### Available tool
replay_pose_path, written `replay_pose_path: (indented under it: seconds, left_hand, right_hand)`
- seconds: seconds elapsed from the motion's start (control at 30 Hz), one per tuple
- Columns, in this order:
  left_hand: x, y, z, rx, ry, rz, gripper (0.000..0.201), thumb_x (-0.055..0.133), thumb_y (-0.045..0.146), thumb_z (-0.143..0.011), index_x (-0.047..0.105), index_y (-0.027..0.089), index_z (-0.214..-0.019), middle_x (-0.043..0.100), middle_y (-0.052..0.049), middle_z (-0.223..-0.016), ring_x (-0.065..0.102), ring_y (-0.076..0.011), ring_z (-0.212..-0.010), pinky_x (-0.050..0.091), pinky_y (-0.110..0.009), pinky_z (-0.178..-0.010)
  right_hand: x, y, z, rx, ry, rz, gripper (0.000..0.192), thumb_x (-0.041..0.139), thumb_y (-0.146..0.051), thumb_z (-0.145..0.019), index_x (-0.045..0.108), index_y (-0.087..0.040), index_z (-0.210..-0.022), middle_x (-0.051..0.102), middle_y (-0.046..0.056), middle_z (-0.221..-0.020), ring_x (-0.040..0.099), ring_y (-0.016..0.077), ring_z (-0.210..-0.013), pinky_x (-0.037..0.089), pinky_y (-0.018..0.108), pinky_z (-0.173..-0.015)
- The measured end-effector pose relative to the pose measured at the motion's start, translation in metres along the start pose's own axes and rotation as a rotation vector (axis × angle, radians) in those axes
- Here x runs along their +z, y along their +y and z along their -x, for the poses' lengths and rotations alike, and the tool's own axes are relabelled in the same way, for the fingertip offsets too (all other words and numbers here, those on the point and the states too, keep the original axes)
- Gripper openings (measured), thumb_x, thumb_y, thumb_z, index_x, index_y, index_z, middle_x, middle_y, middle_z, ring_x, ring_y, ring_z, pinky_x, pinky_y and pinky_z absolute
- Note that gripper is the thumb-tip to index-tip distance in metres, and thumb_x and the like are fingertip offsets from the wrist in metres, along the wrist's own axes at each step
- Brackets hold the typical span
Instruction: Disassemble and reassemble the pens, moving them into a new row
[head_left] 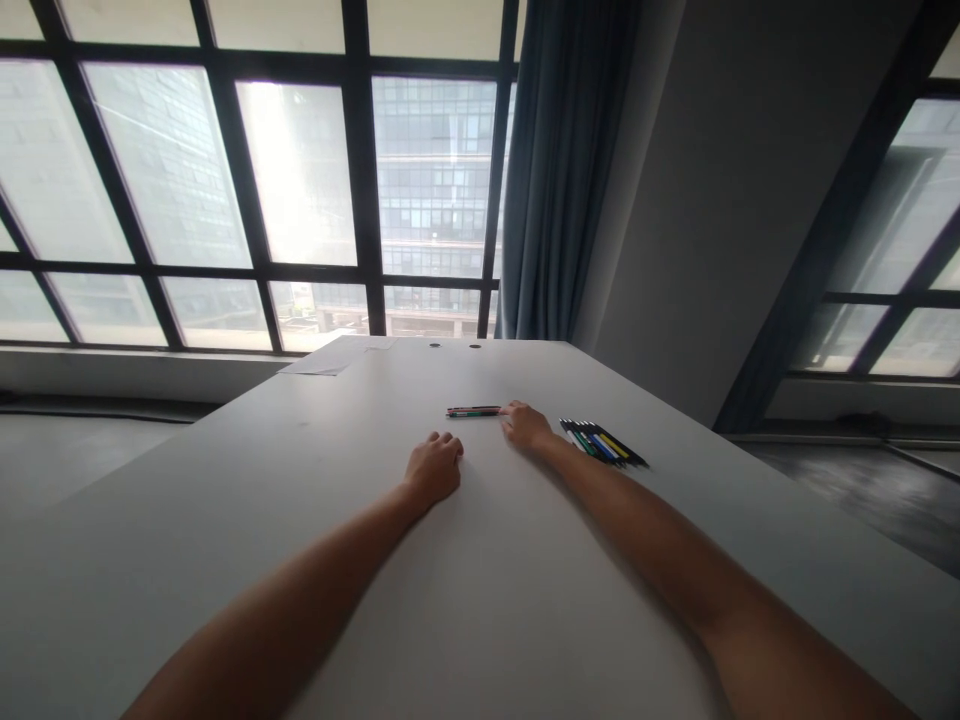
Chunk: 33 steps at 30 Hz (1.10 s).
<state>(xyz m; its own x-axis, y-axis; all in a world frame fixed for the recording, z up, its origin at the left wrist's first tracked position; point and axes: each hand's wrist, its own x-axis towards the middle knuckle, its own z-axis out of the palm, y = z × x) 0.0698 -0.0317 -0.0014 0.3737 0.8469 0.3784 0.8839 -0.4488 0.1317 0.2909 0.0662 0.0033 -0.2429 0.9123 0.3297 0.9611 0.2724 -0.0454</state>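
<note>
My left hand rests on the white table, its fingers curled in a loose fist with nothing visible in them. Farther forward, my right hand has its fingers closed at the right end of a few pens. These pens lie sideways, close together, with red, dark and green parts showing; my fingers cover their right ends. Right of that hand, several pens or markers with white, green, blue and yellow barrels lie side by side in a slanted row, apart from both hands.
White paper sheets lie at the table's far left corner. Two dark round spots mark the far edge. Beyond stand large windows, a blue curtain and a grey pillar.
</note>
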Motion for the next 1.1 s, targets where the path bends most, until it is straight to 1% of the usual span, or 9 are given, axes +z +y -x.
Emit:
replay_pose_path:
  seconds: [0.2, 0.4, 0.6, 0.67, 0.77, 0.83, 0.97, 1.03, 1.1]
  left_hand:
    - [0.001, 0.0, -0.001, 0.01, -0.002, -0.016, 0.021, 0.043, 0.018, -0.089, 0.063, 0.021, -0.097, 0.064, -0.007, -0.103, 0.054, -0.0211, -0.099, 0.047, -0.033, -0.082]
    - [0.002, 0.0, -0.001, 0.007, -0.009, -0.009, 0.022, 0.045, 0.016, -0.087, 0.063, 0.021, -0.098, 0.063, -0.007, -0.104, 0.054, -0.0219, -0.099, 0.048, -0.033, -0.081]
    - [0.003, -0.001, -0.001, 0.006, -0.01, -0.015, 0.019, 0.047, 0.017, -0.087, 0.062, 0.021, -0.098, 0.063, -0.008, -0.104, 0.054, -0.0217, -0.101, 0.047, -0.033, -0.083]
    - [0.002, 0.0, -0.001, 0.008, -0.01, -0.016, 0.019, 0.046, 0.018, -0.088, 0.061, 0.021, -0.098, 0.063, -0.008, -0.104, 0.053, -0.0215, -0.1, 0.047, -0.033, -0.082]
    - [0.002, 0.001, -0.001, -0.001, -0.007, -0.003, 0.02, 0.042, 0.02, -0.091, 0.06, 0.02, -0.099, 0.062, -0.008, -0.105, 0.053, -0.0216, -0.101, 0.046, -0.034, -0.083]
    - [0.001, 0.001, 0.0, -0.011, 0.039, 0.009, 0.022, 0.044, 0.023, -0.09, 0.056, 0.021, -0.109, 0.059, -0.008, -0.113, 0.05, -0.0225, -0.106, 0.044, -0.035, -0.086]
    - [0.0, 0.003, 0.001, 0.003, 0.157, 0.011, 0.046, 0.056, 0.031, -0.085, 0.043, 0.024, -0.129, 0.046, -0.009, -0.133, 0.039, -0.0258, -0.122, 0.035, -0.041, -0.098]
    - [-0.001, 0.003, 0.001, 0.022, 0.151, 0.026, 0.043, 0.055, 0.033, -0.087, 0.045, 0.025, -0.128, 0.05, -0.008, -0.131, 0.04, -0.0254, -0.12, 0.034, -0.041, -0.098]
    - [-0.001, 0.003, 0.002, 0.061, 0.105, 0.046, 0.031, 0.049, 0.033, -0.091, 0.053, 0.025, -0.12, 0.058, -0.007, -0.12, 0.047, -0.0236, -0.113, 0.035, -0.039, -0.096]
  right_hand:
    - [0.009, -0.012, -0.022, 0.033, 0.04, 0.024, 0.028, 0.049, -0.023, -0.09, 0.066, -0.016, -0.111, 0.057, 0.013, -0.114, 0.05, 0.0241, -0.108, 0.04, 0.031, -0.088]
    - [0.007, -0.014, -0.026, 0.035, 0.026, 0.034, 0.021, 0.055, -0.031, -0.088, 0.069, -0.017, -0.096, 0.057, 0.011, -0.11, 0.049, 0.0226, -0.105, 0.038, 0.03, -0.088]
    - [-0.001, -0.025, -0.025, -0.065, -0.027, 0.056, 0.027, 0.058, -0.036, -0.087, 0.064, -0.019, -0.107, 0.063, 0.009, -0.105, 0.053, 0.022, -0.101, 0.037, 0.032, -0.089]
    - [-0.002, -0.031, -0.023, -0.117, -0.042, 0.082, 0.024, 0.058, -0.033, -0.087, 0.066, -0.019, -0.105, 0.063, 0.009, -0.106, 0.053, 0.0229, -0.103, 0.037, 0.033, -0.09]
    - [-0.006, -0.039, -0.013, -0.152, -0.051, 0.095, 0.016, 0.058, -0.026, -0.087, 0.068, -0.018, -0.095, 0.062, 0.011, -0.109, 0.052, 0.0241, -0.106, 0.037, 0.032, -0.089]
    - [-0.009, -0.043, 0.002, -0.192, -0.032, 0.091, 0.014, 0.058, -0.023, -0.085, 0.067, -0.017, -0.096, 0.062, 0.012, -0.11, 0.053, 0.0241, -0.105, 0.037, 0.032, -0.089]
    - [-0.015, -0.05, 0.042, -0.363, 0.072, -0.028, 0.015, 0.052, -0.017, -0.089, 0.061, -0.017, -0.101, 0.067, 0.008, -0.096, 0.06, 0.0201, -0.092, 0.035, 0.031, -0.088]
    - [-0.015, -0.052, 0.059, -0.381, 0.121, -0.1, 0.016, 0.048, -0.017, -0.092, 0.059, -0.017, -0.103, 0.068, 0.007, -0.094, 0.061, 0.0189, -0.088, 0.035, 0.03, -0.087]
    - [-0.015, -0.054, 0.07, -0.335, 0.158, -0.16, 0.016, 0.046, -0.018, -0.094, 0.058, -0.018, -0.104, 0.068, 0.006, -0.096, 0.062, 0.0184, -0.088, 0.034, 0.029, -0.085]
